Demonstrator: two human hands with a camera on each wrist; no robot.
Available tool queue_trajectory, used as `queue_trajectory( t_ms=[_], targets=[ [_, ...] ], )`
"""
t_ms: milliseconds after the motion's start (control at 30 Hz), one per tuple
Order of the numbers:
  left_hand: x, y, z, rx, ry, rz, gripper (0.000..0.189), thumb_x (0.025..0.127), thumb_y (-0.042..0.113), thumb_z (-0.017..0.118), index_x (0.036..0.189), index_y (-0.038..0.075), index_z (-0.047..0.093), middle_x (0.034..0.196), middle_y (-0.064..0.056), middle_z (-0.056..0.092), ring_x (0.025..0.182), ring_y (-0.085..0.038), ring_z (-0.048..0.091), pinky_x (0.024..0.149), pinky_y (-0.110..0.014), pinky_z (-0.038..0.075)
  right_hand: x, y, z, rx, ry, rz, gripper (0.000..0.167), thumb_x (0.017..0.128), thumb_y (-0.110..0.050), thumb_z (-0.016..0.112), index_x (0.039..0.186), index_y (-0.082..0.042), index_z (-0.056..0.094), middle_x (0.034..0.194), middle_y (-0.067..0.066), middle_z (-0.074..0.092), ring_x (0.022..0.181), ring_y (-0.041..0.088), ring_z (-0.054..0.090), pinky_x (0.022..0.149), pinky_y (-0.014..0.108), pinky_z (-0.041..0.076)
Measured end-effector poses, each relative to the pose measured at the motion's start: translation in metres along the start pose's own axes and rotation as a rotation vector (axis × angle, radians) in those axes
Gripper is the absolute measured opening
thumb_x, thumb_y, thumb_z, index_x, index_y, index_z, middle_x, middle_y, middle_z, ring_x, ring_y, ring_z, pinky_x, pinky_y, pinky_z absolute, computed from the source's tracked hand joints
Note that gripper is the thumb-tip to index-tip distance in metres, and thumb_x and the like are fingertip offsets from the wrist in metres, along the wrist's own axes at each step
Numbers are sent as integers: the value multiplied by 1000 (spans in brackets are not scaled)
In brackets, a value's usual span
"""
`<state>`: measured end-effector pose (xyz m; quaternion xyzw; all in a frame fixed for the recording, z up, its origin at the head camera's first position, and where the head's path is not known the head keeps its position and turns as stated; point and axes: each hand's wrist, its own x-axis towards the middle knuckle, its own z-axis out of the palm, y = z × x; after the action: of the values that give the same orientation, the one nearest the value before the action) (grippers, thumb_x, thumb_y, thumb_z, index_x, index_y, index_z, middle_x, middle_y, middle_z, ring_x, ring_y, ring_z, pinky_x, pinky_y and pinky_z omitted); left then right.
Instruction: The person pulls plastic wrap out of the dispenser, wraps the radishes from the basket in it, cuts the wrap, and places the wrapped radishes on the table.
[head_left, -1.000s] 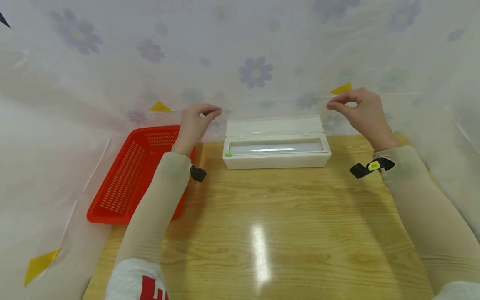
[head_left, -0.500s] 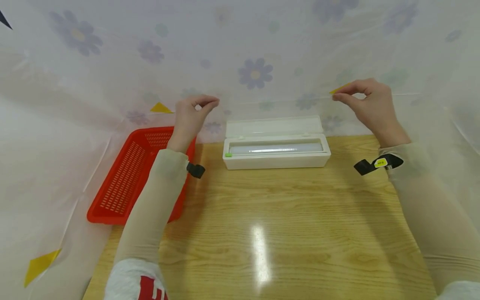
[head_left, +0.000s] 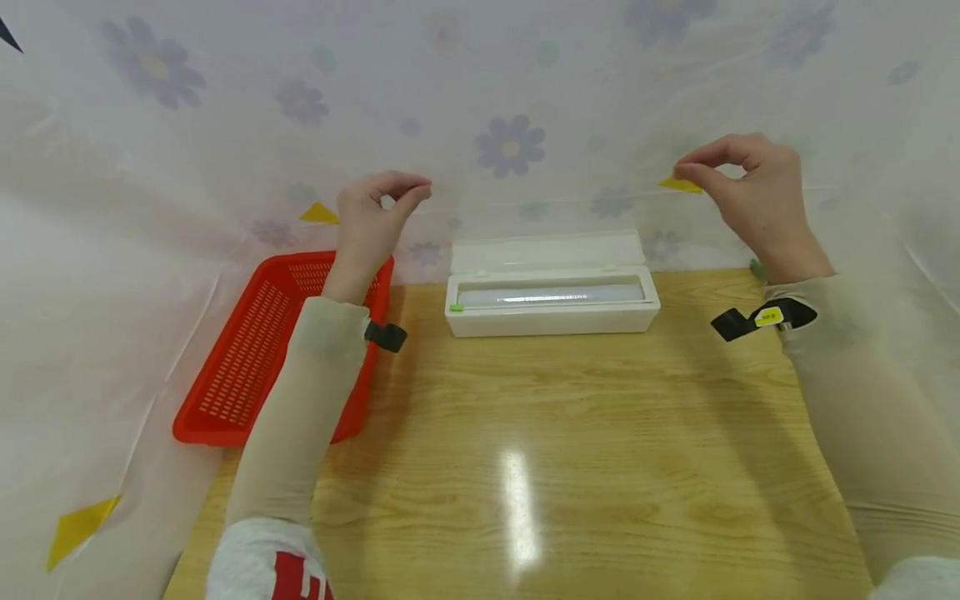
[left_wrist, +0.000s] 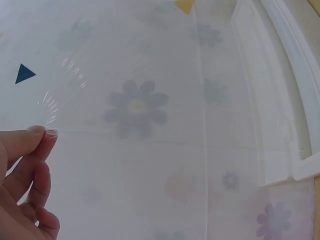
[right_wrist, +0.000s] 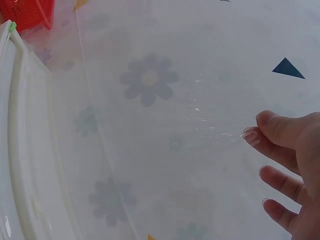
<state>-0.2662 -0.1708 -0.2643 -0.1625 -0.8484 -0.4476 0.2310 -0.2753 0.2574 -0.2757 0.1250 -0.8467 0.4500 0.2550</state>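
Clear cling film shows only as fine glints and creases fanning out from my fingertips. My left hand pinches one corner of it between thumb and fingertips; glints of the film spread from that pinch in the left wrist view. Higher up on the right, my right hand pinches the film between thumb and index finger, the other fingers loosely bent. Between and below both hands stands a long white cling film dispenser, its lid raised and a pale roll inside. The film's lower edge cannot be made out.
A red plastic basket stands at the left, partly behind my left arm. The wooden table extends in front of the dispenser. A flower-patterned curtain hangs close behind it. A green slider sits on the dispenser's left end.
Both hands have risen, the left drifting left and the right moving right, so they are further apart, fingers still pinched. The dispenser and basket have stayed in place.
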Motion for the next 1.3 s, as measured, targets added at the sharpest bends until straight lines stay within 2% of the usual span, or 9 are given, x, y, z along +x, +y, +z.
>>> queue_trajectory(
  t_ms=[133, 267, 467, 533, 633, 833, 1033, 1167, 1300],
  targets=[
    [-7, 9, 0, -31, -7, 31, 17, 98, 20, 75, 108, 7, 82, 94, -7, 76, 84, -11, 60, 68, -25, 36, -3, 1, -5, 15, -4, 14, 15, 96, -20, 78, 106, -9, 82, 88, -31, 66, 98, -4, 55, 102, 24, 34],
    [-17, 17, -1, -84, -37, 7, 18, 98, 22, 75, 107, 8, 82, 92, -2, 77, 85, -12, 60, 66, -27, 34, -9, 2, -11, 38, -15, 35, 16, 97, -21, 77, 106, -8, 81, 90, -27, 67, 98, -3, 58, 101, 23, 36],
    [-31, 28, -2, -182, -85, -70, 19, 97, 25, 76, 107, 10, 82, 93, 2, 78, 85, -19, 59, 64, -28, 33, -18, 2, -16, 50, -24, 35, 18, 97, -21, 77, 106, -6, 80, 92, -25, 69, 98, -2, 61, 92, 21, 39],
    [-36, 32, -2, -212, -109, -111, 19, 97, 26, 76, 108, 11, 82, 94, 3, 78, 86, -21, 59, 67, -28, 37, -20, 3, -18, 59, -28, 36, 18, 97, -21, 77, 106, -6, 79, 92, -24, 70, 99, -2, 61, 94, 22, 39],
    [-45, 36, -3, -232, -144, -139, 20, 97, 28, 77, 109, 12, 82, 96, 2, 78, 87, -22, 58, 71, -29, 40, -24, 3, -20, 83, -42, 33, 19, 98, -19, 75, 108, -3, 78, 92, -24, 71, 102, -1, 62, 100, 22, 39],
    [-62, 39, -7, -252, -204, -103, 19, 98, 24, 76, 109, 10, 81, 98, 0, 78, 82, -24, 55, 70, -31, 39, -36, 2, -26, 122, -75, 44, 16, 99, -16, 73, 109, -4, 78, 95, -20, 74, 104, 2, 62, 101, 21, 38],
    [-85, 38, -13, -276, -270, -141, 16, 96, 23, 78, 107, 12, 82, 91, 2, 76, 72, -20, 49, 64, -28, 36, -58, -1, -35, 153, -142, 46, 12, 99, -11, 72, 107, -4, 77, 101, -9, 77, 106, 6, 64, 95, 15, 40],
    [-101, 36, -17, -296, -338, -111, 13, 96, 15, 77, 106, 8, 81, 90, 0, 75, 66, -20, 42, 61, -28, 35, -81, 0, -42, 112, -183, -10, 9, 97, -1, 72, 105, -1, 75, 99, -12, 75, 102, 4, 64, 92, 11, 41],
    [-117, 29, -19, -269, -396, -42, 11, 97, 10, 75, 106, 9, 81, 93, 3, 77, 72, -19, 47, 65, -29, 36, -105, 5, -46, -2, -204, -185, 17, 89, 10, 75, 101, -2, 75, 100, -14, 71, 97, -1, 61, 88, 11, 41]
  ],
)
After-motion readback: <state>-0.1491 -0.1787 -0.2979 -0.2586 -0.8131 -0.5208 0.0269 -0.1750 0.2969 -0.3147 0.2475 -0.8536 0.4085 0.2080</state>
